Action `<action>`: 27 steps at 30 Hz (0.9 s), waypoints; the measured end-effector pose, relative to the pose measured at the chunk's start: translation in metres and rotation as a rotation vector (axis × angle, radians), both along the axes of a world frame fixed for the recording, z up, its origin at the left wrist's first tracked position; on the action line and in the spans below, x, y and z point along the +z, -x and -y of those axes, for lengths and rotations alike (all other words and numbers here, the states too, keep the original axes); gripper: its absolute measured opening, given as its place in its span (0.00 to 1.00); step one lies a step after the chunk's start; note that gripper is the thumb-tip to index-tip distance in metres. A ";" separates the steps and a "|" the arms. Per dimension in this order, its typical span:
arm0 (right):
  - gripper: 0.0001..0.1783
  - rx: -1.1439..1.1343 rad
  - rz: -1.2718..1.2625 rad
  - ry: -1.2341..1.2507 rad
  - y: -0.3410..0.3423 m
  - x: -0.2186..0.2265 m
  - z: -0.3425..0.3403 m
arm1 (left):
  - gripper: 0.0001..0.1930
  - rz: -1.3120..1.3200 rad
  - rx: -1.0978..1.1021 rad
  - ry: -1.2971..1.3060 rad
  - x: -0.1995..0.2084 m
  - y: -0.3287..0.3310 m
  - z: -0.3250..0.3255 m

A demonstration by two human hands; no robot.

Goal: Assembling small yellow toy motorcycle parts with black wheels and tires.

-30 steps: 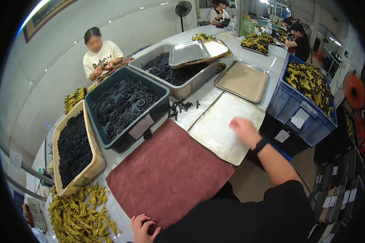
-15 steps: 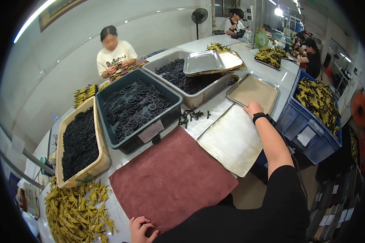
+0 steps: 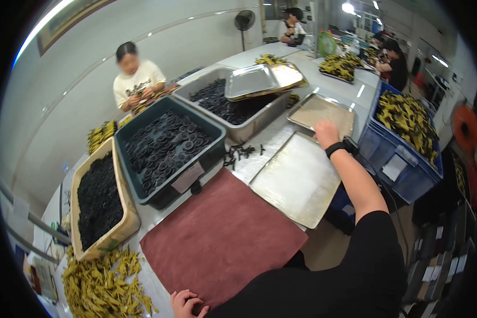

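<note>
My left hand (image 3: 188, 304) lies at the near edge of a dark red sheet (image 3: 225, 233), fingers loosely bent and apart, holding nothing I can see. My right arm reaches forward over the right side of a silver metal tray (image 3: 297, 180). At that tray's far right corner, my right hand (image 3: 326, 133) is curled closed, knuckles up, by the near edge of a brown-surfaced metal tray (image 3: 315, 111). Its fingertips are hidden, so what they grip cannot be made out. Small black pieces (image 3: 241, 153) lie beyond the red sheet.
A green bin (image 3: 143, 196) of black discs, a cream bin (image 3: 127, 225) of black bits and a grey tub (image 3: 262, 124) stand beyond. Yellow pieces (image 3: 103, 289) pile at left. At right is a blue crate (image 3: 376, 153). A co-worker (image 3: 138, 79) works across the table.
The whole view has shifted slightly, with most things now further left. My right hand has edged a little forward, toward the brown-surfaced tray. My left hand stays at the red sheet's edge.
</note>
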State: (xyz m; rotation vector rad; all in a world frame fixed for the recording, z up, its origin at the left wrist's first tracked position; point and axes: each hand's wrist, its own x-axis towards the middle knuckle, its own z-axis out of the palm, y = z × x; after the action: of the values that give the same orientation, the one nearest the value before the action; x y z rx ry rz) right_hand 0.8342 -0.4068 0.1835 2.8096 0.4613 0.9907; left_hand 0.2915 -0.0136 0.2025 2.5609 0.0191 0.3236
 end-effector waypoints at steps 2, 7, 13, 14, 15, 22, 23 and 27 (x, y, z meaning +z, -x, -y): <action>0.07 -0.034 0.009 0.016 -0.003 -0.013 -0.002 | 0.10 -0.001 -0.012 -0.004 -0.001 0.002 -0.001; 0.05 0.030 0.089 0.013 0.018 -0.010 -0.002 | 0.10 0.010 -0.019 0.011 -0.003 0.001 0.001; 0.02 0.012 0.166 -0.034 0.041 0.009 0.010 | 0.10 0.011 -0.034 0.021 -0.005 0.001 -0.002; 0.02 0.006 0.216 -0.055 0.046 0.019 0.015 | 0.10 0.013 -0.043 0.024 -0.005 0.000 -0.001; 0.02 0.002 0.216 -0.053 0.050 0.028 0.019 | 0.11 0.017 -0.046 0.018 -0.005 -0.001 -0.002; 0.02 -0.042 0.327 0.040 0.079 0.069 0.050 | 0.10 0.013 -0.032 0.022 -0.002 -0.002 0.000; 0.02 -0.032 0.331 0.059 0.083 0.071 0.054 | 0.10 0.013 -0.035 0.024 -0.002 -0.002 -0.001; 0.02 -0.047 0.353 0.058 0.093 0.083 0.076 | 0.10 0.052 -0.057 -0.022 -0.003 -0.002 -0.001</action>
State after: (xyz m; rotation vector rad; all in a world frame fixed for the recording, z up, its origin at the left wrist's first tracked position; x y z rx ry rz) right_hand 0.7409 -0.4827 0.2667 2.5056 0.3691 1.3998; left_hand 0.2934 -0.0122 0.1995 2.5682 -0.0773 0.3696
